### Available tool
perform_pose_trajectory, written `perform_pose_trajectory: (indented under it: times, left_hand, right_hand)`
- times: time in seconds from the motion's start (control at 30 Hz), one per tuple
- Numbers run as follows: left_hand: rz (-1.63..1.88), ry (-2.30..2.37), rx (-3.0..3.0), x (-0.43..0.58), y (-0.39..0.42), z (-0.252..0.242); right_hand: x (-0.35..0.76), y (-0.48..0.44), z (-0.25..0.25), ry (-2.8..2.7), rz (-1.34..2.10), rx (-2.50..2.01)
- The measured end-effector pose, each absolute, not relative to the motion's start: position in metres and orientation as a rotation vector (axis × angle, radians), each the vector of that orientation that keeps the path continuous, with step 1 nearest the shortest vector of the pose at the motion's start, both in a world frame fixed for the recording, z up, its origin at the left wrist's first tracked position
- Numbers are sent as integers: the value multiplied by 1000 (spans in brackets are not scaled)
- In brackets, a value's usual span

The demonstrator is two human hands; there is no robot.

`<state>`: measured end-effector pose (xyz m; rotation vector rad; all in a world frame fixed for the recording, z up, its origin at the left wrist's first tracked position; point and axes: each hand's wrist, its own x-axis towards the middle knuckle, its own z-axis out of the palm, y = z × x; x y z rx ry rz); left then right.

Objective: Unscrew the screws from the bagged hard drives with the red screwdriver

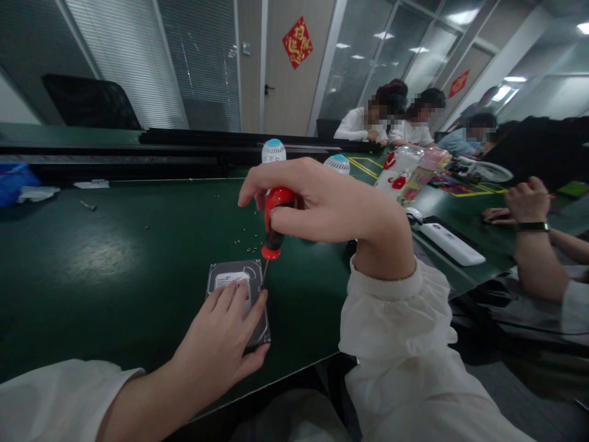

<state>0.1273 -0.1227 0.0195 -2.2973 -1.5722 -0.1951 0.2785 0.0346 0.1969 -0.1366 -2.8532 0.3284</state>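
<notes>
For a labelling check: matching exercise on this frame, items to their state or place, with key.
Items:
1. Left hand
2. Right hand
3. Red-and-black screwdriver
4. Loose screws

States:
A. Scattered on the green bench top
B. Tip at a corner of the hard disk drive
C. Spread over the drive
D. Closed around the screwdriver's grip

Pairs: 1-C, 2-D, 3-B, 4-A

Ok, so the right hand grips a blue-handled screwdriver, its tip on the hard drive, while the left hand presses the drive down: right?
Wrong colour, per the head view: the right hand grips a red-and-black-handled screwdriver, its tip on the hard drive, the left hand pressing the drive down.
</notes>
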Motion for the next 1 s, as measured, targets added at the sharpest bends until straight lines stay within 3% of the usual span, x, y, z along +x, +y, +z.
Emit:
perform_pose_trajectory:
  times: [1.0]
  left_hand:
    - [-183,-1588,-2322,127,-123,20]
  right_hand:
    - [280,40,195,-2828,338,23]
